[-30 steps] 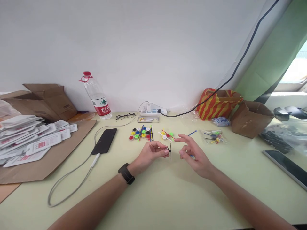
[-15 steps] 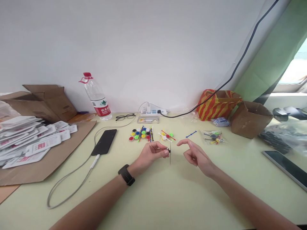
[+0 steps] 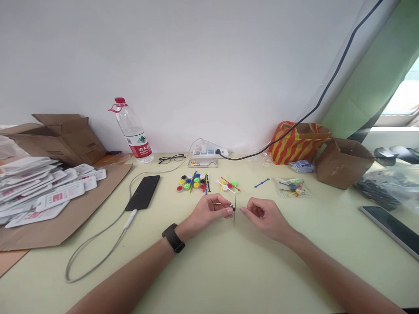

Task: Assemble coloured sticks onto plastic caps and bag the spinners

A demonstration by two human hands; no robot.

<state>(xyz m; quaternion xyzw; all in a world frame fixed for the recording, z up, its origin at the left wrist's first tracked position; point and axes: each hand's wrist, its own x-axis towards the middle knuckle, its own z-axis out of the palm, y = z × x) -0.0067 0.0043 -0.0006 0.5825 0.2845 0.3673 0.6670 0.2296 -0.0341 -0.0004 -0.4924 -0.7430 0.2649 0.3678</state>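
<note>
My left hand (image 3: pixel 209 212), with a black watch on its wrist, pinches a small black piece with a thin black stick (image 3: pixel 234 213) standing upright from it. My right hand (image 3: pixel 263 216) is curled close beside it, its thumb and forefinger pinched at the stick from the right. Just beyond my hands lie several small coloured round caps (image 3: pixel 192 182), a few loose coloured sticks (image 3: pixel 229 185) and one blue stick (image 3: pixel 261 183).
A black phone (image 3: pixel 143 192) on a grey cable lies to the left. Glasses (image 3: pixel 171 158), a power strip (image 3: pixel 209 152) and a water bottle (image 3: pixel 132 131) stand at the back. White packets (image 3: pixel 42 189) on cardboard sit far left. A clear bag of sticks (image 3: pixel 293 186), a striped bag (image 3: pixel 296 142) and a cardboard box (image 3: pixel 342 161) are at the right.
My right hand, open with fingers spread a second ago, has curled and moved left until its fingertips meet the black stick. My left hand has kept its hold.
</note>
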